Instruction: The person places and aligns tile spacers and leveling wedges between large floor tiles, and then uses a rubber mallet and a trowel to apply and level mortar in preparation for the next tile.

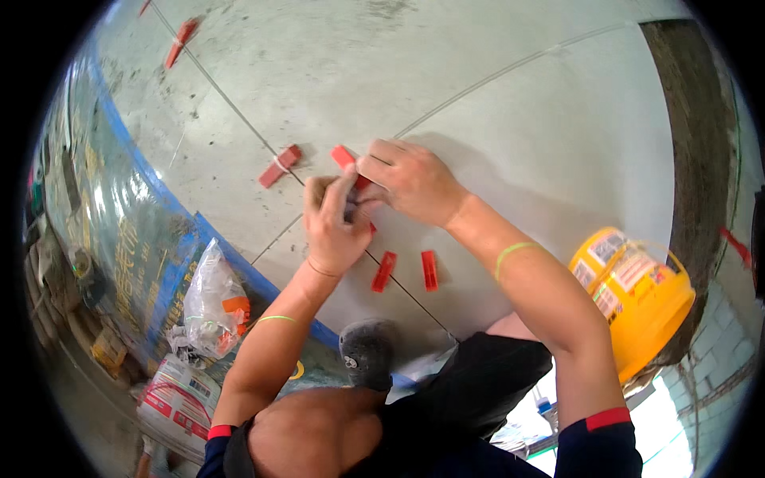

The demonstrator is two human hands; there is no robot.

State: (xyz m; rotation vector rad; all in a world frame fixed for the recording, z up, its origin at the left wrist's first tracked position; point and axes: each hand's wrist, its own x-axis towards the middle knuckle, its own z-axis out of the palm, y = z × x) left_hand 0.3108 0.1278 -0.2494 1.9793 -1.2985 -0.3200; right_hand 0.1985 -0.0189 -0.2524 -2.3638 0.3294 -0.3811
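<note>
Over a tile joint my two hands meet, fingertips close together. With bent fingers, my right hand (418, 182) grips a red plastic wedge (343, 156), whose upper end sticks out past the fingertips. My left hand (338, 227) is pinched just beside it; what lies between its fingers is hidden and slightly smeared. A bit of red shows at that hand's lower right edge. Nearer me, two loose red tile wedges (384, 272) rest on the tiles. To the upper left of my hands, another red wedge (280, 166) sits across a joint with a whitish clip at its middle.
Large grey tiles (542, 151) surround my hands. A yellow bucket (633, 303) stands at right, close to my right forearm. At left are a plastic bag (213, 303) with orange pieces, a white-and-red sack (177, 402) and blue-taped sheeting (127, 231). A farther wedge (182, 42) spans a joint.
</note>
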